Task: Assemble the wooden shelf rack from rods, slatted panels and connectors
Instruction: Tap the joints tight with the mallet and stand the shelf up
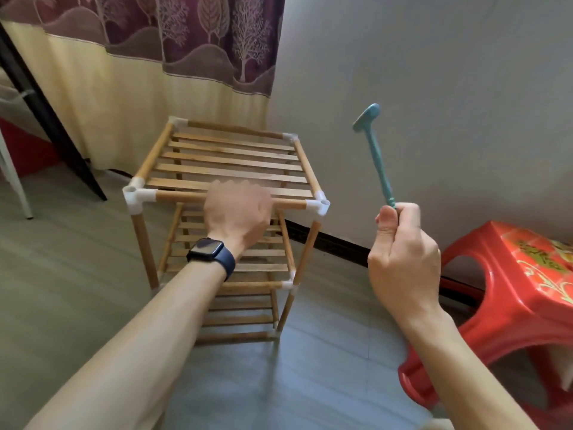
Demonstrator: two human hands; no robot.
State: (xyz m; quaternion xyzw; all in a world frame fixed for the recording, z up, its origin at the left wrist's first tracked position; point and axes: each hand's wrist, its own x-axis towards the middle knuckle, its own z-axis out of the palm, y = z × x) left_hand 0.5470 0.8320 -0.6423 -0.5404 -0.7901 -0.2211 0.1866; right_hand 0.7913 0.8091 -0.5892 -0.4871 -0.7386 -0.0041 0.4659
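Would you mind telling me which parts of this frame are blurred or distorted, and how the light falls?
Head view: the left hand is motion-blurred at the rack's front rod, fingers unreadable; the right hand and teal hammer are fairly sharp; the wide-angle lens bends lines near the edges; light is soft, shadows faint.

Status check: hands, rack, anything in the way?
Left hand on rack front rod, grip blurred. Right hand grips hammer, raised beside rack. Rack upright, three tiers. Stool right, apart.
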